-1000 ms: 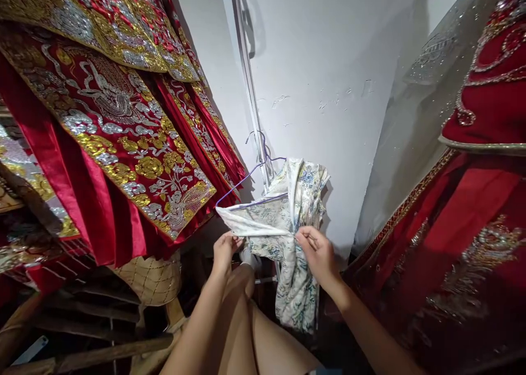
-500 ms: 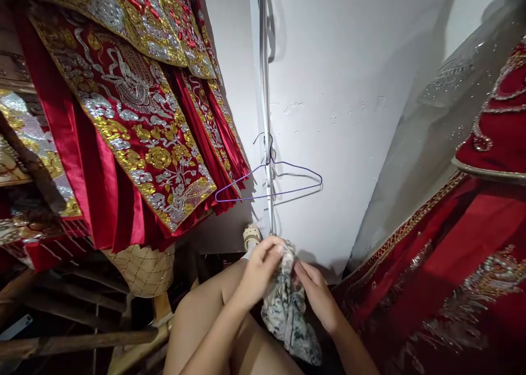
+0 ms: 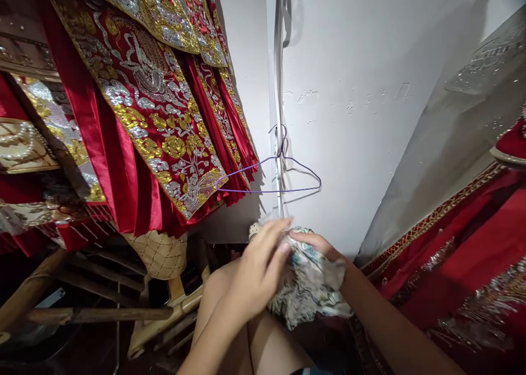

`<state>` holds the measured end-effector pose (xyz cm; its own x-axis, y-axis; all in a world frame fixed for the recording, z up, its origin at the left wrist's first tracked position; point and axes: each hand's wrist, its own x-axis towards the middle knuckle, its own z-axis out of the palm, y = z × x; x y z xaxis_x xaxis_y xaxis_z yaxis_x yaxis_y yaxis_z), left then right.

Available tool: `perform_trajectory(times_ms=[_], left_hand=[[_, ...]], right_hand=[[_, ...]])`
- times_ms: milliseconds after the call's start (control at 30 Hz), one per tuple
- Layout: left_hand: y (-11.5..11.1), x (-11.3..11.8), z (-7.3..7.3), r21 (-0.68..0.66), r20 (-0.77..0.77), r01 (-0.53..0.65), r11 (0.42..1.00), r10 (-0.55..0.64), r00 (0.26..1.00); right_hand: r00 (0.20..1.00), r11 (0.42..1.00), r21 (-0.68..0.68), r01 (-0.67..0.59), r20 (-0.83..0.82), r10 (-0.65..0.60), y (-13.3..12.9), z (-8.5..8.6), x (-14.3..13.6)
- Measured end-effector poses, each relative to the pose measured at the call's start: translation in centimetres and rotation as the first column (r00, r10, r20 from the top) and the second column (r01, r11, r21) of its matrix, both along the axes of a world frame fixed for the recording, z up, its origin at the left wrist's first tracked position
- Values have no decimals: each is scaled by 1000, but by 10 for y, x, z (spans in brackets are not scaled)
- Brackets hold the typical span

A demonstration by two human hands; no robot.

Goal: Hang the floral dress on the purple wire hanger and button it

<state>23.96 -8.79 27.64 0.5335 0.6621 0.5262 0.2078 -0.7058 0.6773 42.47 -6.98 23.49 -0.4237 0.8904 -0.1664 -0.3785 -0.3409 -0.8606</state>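
A crumpled light cloth with a green and blue floral print (image 3: 306,287) hangs over my lap, gathered in loose folds. My left hand (image 3: 261,262) is at its left edge, fingers stretched forward and thumb below, with a bit of the cloth between them; the fingertips are blurred by motion. My right hand (image 3: 314,239) grips the top of the cloth from the right, and part of the fabric drapes over its wrist. A purple wire hanger (image 3: 269,191) hangs bare in front of me on a pale vertical strip (image 3: 278,62).
Red garments with gold and silver embroidery (image 3: 164,128) hang at left, above a bamboo frame (image 3: 102,313). Another red beaded garment (image 3: 464,254) stands close on the right, beside a clear plastic cover (image 3: 415,150). A pale wall (image 3: 341,46) is straight ahead.
The cloth has been spread wider and shifted right, now draping over my right wrist. My left hand has opened out from its tight pinch. The view has turned slightly left.
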Motion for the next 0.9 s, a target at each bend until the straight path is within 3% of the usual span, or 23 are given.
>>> perform_trajectory(times_ms=[67, 133, 200, 233, 300, 333, 400, 467, 567, 633, 667, 767, 833, 900], left_hand=[[15, -5, -6, -150, -10, 24, 988, -26, 1000], [27, -6, -20, -328, -87, 148, 933, -185, 979], [32, -4, -42, -471, -141, 208, 857, -306, 942], [32, -2, -53, -514, -146, 214, 831, -330, 932], [28, 1, -73, -564, -104, 236, 791, -352, 930], [26, 2, -80, -581, -68, 254, 773, -357, 932], [23, 5, -86, -600, -7, 292, 745, -370, 929], [27, 7, -86, -576, -41, 307, 758, -401, 915], [44, 4, -82, -356, -360, 259, 898, -388, 849], [59, -7, -80, -156, -609, 209, 965, -260, 749], [67, -15, -79, -82, -699, 175, 981, -182, 691], [86, -43, -71, 67, -844, -13, 998, 64, 532], [95, -61, -59, 183, -843, -162, 970, 240, 482], [101, -73, -42, 250, -766, -273, 929, 362, 532]], right_hand=[[998, 999, -16, -50, 48, 50, -8, -4, -3], [984, 987, -10, -158, 86, 159, -14, -12, -3], [933, 936, 88, -342, 150, 327, -17, -21, 1], [888, 883, 144, -446, 196, 417, -16, -25, 4], [793, 772, 211, -600, 282, 539, -12, -30, 11], [768, 743, 221, -631, 307, 561, -10, -30, 14], [740, 727, 200, -657, 356, 570, -6, -25, 20], [710, 734, 158, -661, 448, 543, -6, -12, 25], [606, 724, 112, -681, 641, 471, -10, 19, 35], [510, 726, 82, -683, 766, 393, -10, 38, 45], [475, 754, 82, -651, 819, 321, -9, 44, 52], [455, 868, 298, -398, 885, -95, 9, 48, 73], [440, 828, 522, -203, 805, -399, 32, 40, 85], [412, 756, 650, -79, 712, -569, 60, 29, 91]])
